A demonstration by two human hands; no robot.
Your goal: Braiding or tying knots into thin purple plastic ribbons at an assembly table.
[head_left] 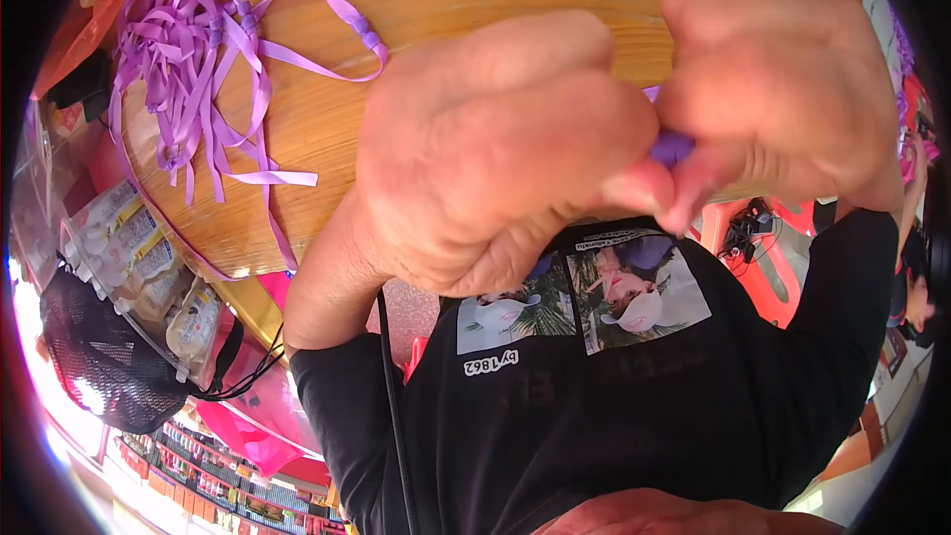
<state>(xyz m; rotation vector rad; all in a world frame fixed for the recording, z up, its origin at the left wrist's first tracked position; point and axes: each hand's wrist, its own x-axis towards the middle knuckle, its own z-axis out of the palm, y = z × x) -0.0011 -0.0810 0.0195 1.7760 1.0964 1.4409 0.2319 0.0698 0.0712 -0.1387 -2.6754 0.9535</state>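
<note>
My left hand [495, 154] and my right hand [778, 89] are raised close together in front of my chest, over the table's near edge. Both are closed, with their thumbs and fingertips meeting. A small dark purple piece of ribbon [672, 147] shows between the fingertips; most of it is hidden by the hands. Its colour matches the darker bands on the lilac ribbons [183, 54] heaped on the table to the left. One ribbon loop from that heap reaches toward the back of my left hand. The right hand is slightly blurred.
The wooden table [327, 139] curves round in front of me. Beyond its left edge are clear packs of small items [139, 248] and a black mesh bag [104, 352]. A red plastic stool [778, 272] with a dark cable bundle [748, 233] stands at the right. An orange-red bag [84, 20] lies far left.
</note>
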